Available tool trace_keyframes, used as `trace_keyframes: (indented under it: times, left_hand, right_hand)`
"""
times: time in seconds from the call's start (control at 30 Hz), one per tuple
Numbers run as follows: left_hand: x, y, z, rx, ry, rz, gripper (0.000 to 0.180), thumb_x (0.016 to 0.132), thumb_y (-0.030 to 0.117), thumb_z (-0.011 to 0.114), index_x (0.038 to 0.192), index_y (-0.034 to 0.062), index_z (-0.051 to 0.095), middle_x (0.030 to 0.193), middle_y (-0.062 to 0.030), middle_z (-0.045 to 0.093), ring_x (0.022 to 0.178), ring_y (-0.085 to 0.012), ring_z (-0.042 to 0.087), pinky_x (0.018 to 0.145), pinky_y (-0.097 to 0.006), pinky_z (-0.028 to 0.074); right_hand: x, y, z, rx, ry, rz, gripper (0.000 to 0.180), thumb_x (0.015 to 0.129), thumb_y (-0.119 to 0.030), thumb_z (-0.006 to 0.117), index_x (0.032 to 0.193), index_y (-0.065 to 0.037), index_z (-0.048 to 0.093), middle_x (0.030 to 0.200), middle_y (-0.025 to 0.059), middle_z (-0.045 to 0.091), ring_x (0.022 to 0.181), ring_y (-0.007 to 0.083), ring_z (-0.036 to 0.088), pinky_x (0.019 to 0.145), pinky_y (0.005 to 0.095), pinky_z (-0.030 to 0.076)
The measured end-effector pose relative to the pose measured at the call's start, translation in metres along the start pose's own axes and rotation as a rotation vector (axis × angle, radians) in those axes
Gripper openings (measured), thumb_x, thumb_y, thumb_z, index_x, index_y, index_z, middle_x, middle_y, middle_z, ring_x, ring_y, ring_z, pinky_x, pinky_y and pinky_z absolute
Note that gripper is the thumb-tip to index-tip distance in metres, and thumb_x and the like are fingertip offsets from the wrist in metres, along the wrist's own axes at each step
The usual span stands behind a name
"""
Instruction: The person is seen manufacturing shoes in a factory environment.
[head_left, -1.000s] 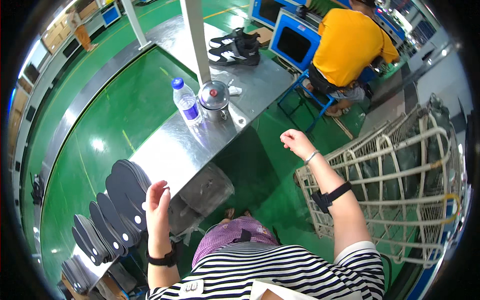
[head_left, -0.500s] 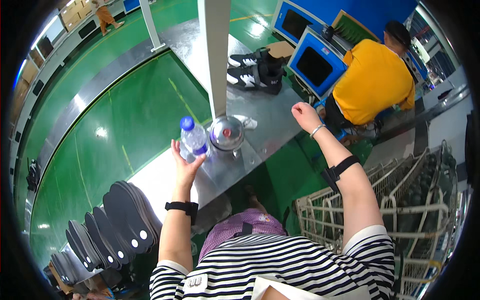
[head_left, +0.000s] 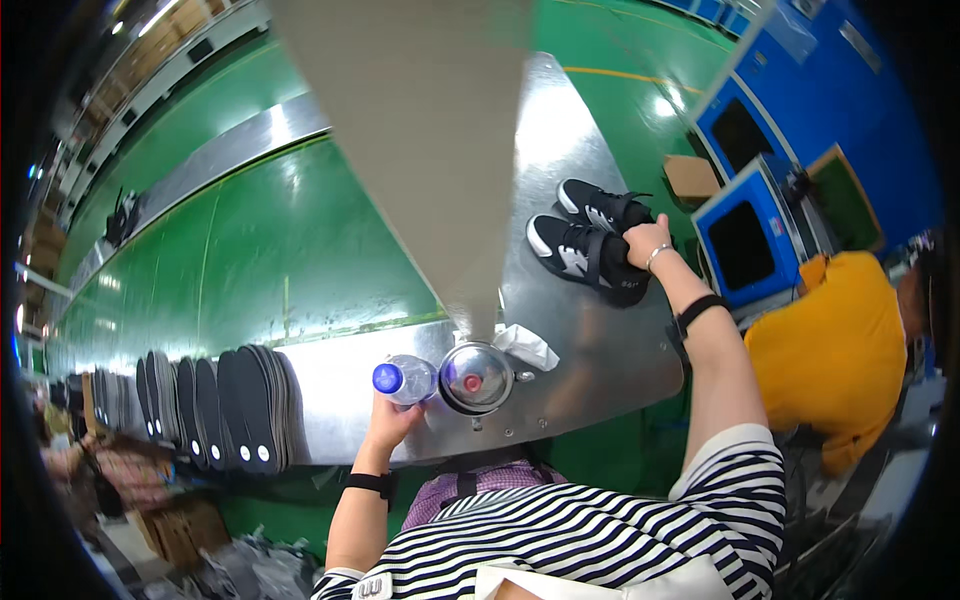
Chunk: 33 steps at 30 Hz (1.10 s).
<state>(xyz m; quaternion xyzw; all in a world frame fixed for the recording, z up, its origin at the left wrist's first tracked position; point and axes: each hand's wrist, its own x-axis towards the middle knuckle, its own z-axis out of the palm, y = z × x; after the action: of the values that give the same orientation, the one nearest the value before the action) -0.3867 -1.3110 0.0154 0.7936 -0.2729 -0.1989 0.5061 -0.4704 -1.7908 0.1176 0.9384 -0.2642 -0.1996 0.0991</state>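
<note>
My left hand (head_left: 393,424) is closed around the near side of a clear plastic bottle (head_left: 418,382) with a blue cap, by the bench's near edge. Just right of the bottle stands a round shiny steel container (head_left: 478,378) with a red centre on its lid. Farther right, my right hand (head_left: 645,243) grips a pair of black sneakers (head_left: 580,245) with white and silver parts, at their ankle openings. The shoes sit side by side on the metal bench (head_left: 600,350), toes pointing left. My fingers inside the openings are hidden.
Stacks of dark insoles (head_left: 262,405) line the bench at left. A wide pale post (head_left: 420,130) rises behind the steel container, beside a crumpled white tissue (head_left: 528,346). At right, a person in yellow (head_left: 825,350) sits near blue machines (head_left: 745,190). A green conveyor belt (head_left: 270,240) runs beyond the bench.
My view has turned to the right. The right hand, empty before, has reached the sneakers and taken hold of them. My left hand, beside the bottle before, has closed on it.
</note>
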Motion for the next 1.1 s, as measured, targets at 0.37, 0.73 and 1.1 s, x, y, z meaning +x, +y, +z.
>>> trace_keyframes:
  times: [0.37,0.73,1.1]
  left_hand:
    - [-0.082,0.026,-0.015,-0.17,0.553,-0.432,0.064,0.069,0.007,0.057,0.126,0.0052,0.028,0.124,-0.0144,0.034,0.106,-0.0244,0.042,0.076,-0.032,0.042]
    - [-0.149,0.082,-0.051,-0.582,1.0,-0.477,0.035,0.087,0.027,0.043,0.115,0.0073,0.045,0.111,-0.0056,0.051,0.098,-0.0156,0.048,0.075,-0.027,0.04]
    - [-0.217,0.245,-0.111,-0.92,0.086,1.107,0.056,0.085,0.038,0.04,0.128,0.0053,0.024,0.131,-0.0161,0.028,0.122,-0.0317,0.025,0.089,-0.053,0.028]
  right_hand:
    - [0.074,-0.196,-0.093,0.589,0.532,-0.523,0.021,0.067,-0.018,0.056,0.079,-0.002,0.062,0.077,0.0172,0.06,0.073,0.0269,0.059,0.071,0.0317,0.046]
    - [0.096,-0.173,-0.038,1.13,0.058,-0.77,0.029,0.081,-0.024,0.053,0.096,0.0,0.057,0.077,0.0054,0.059,0.063,0.0109,0.052,0.055,0.0247,0.042]
    - [-0.109,-0.081,-0.015,1.902,0.476,0.095,0.024,0.081,-0.021,0.051,0.101,-0.007,0.051,0.09,0.0015,0.057,0.066,0.01,0.053,0.056,0.0224,0.04]
